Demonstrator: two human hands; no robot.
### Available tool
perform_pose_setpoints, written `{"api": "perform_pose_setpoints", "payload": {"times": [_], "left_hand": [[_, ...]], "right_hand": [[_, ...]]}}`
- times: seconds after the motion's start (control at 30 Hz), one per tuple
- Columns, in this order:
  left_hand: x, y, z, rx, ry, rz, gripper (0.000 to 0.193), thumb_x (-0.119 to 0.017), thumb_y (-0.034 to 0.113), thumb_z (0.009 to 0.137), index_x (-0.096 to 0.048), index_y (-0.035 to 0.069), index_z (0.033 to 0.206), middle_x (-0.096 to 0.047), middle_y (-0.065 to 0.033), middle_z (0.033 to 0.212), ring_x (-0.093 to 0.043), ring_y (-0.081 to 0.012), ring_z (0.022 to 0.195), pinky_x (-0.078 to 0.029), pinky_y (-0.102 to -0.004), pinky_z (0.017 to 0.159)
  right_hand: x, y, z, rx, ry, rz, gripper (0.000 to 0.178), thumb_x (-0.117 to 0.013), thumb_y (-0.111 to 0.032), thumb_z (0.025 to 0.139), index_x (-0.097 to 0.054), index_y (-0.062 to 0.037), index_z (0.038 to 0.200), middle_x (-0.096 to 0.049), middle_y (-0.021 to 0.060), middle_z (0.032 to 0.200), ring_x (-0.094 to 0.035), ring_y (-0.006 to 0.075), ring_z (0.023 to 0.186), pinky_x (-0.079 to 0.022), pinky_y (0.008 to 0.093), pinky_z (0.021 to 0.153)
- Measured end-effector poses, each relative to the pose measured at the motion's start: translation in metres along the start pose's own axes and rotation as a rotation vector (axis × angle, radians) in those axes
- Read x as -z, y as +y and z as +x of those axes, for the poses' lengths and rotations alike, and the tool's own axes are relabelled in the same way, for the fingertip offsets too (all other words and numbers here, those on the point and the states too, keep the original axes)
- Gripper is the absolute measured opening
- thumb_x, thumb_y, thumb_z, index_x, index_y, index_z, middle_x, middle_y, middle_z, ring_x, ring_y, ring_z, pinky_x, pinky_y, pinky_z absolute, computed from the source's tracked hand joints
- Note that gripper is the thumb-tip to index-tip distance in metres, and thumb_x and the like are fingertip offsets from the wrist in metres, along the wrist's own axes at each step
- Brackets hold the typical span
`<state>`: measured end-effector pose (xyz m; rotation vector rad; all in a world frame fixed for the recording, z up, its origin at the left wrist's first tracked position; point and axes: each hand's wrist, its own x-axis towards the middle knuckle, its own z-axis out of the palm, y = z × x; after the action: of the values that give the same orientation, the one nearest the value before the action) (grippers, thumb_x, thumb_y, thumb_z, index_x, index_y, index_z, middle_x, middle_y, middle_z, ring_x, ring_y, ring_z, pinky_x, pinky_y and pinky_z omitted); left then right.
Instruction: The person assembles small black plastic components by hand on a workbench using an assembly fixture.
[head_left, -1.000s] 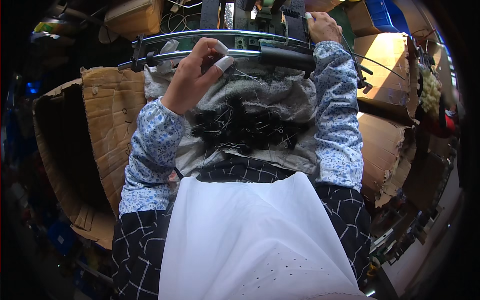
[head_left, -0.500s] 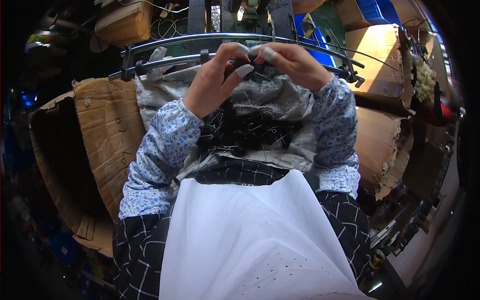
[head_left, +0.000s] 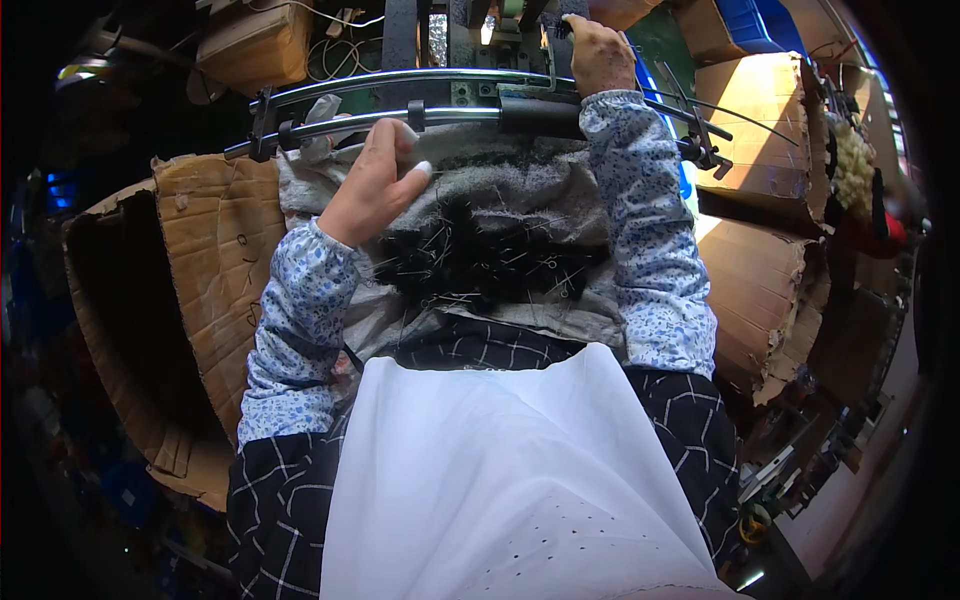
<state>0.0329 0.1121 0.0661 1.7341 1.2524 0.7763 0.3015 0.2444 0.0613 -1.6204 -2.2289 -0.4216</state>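
Note:
My left hand (head_left: 375,185) hovers over the grey cloth (head_left: 520,185) on my lap, thumb and forefinger apart, nothing visible between them. White covers wrap its thumb and fingertips. Stretched out past the chrome rails, my right hand (head_left: 602,58) is closed at the machine (head_left: 462,90). A small black bristly piece (head_left: 561,29) shows at its fingertips; its other fingers are partly hidden. Between my arms lies a dark pile of black bristly pieces (head_left: 485,255) with thin metal wires, some ending in small loops.
Two curved chrome rails (head_left: 350,124) cross in front of me, the nearer with a black sleeve (head_left: 540,116). An open cardboard box (head_left: 215,265) stands at my left; more cardboard boxes (head_left: 750,285) stand at my right. A blue bin (head_left: 757,25) is at the far right.
My hands have parted from where they met above the cloth. The right moved far forward beyond the rails to the machine; the left drew back to the left and opened.

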Motion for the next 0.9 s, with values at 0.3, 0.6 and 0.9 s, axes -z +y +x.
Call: {"api": "perform_pose_setpoints", "payload": {"times": [0.3, 0.6, 0.9], "left_hand": [[0.000, 0.002, -0.003, 0.033, -0.101, -0.018, 0.025, -0.059, 0.005, 0.074, -0.043, 0.000, 0.092, -0.052, -0.0108, 0.083, -0.053, -0.0210, 0.075, -0.044, -0.0306, 0.068], [-0.004, 0.007, 0.003, 0.095, -0.172, -0.083, 0.026, -0.060, 0.005, 0.076, -0.046, 0.003, 0.098, -0.053, -0.0053, 0.091, -0.052, -0.0150, 0.088, -0.042, -0.0267, 0.082], [0.006, 0.014, -0.007, 0.015, -0.138, -0.075, 0.031, -0.060, 0.000, 0.074, -0.048, 0.001, 0.103, -0.048, -0.0051, 0.101, -0.052, -0.0140, 0.090, -0.043, -0.0254, 0.082]], "right_hand": [[-0.028, 0.000, 0.005, -0.019, 0.024, 0.016, 0.022, -0.052, -0.010, 0.079, -0.061, -0.0098, 0.100, -0.062, 0.0148, 0.088, -0.061, 0.0296, 0.083, -0.049, 0.0370, 0.075], [-0.032, 0.016, 0.005, -0.067, -0.119, 0.029, 0.023, -0.053, -0.021, 0.082, -0.061, -0.0203, 0.104, -0.061, 0.0107, 0.095, -0.054, 0.0217, 0.088, -0.040, 0.0361, 0.081], [-0.012, 0.009, -0.013, -0.242, -0.093, -0.031, 0.030, -0.059, -0.027, 0.074, -0.063, -0.0121, 0.100, -0.062, 0.0108, 0.097, -0.051, 0.0250, 0.096, -0.037, 0.0382, 0.080]]}}
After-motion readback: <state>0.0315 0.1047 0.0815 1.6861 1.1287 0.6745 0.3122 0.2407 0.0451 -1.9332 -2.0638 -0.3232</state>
